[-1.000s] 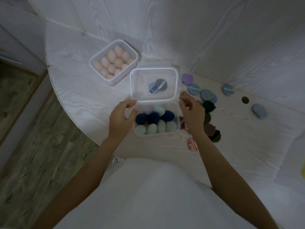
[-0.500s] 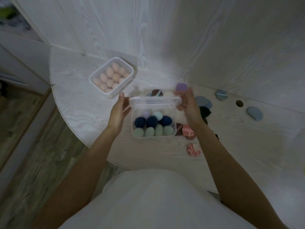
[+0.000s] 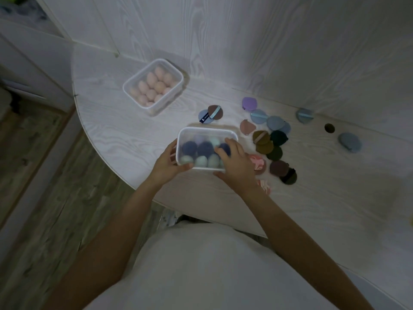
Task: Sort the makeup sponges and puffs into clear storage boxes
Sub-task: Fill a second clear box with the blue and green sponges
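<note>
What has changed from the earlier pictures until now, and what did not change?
The clear lid, which lay flat beyond the box one second ago over two puffs, was lifted by both hands and now covers the box of blue and green sponges. The right hand presses on top; the left hand holds the box's side. The pink sponge box and loose puffs stayed.

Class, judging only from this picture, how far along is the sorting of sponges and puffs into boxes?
Done: the pink sponges sit in a lidded box. In hand: the left hand steadies the box of blue and green sponges while the right hand presses on its lid. Left: the flat puffs lie loose on the table, unboxed.
</note>
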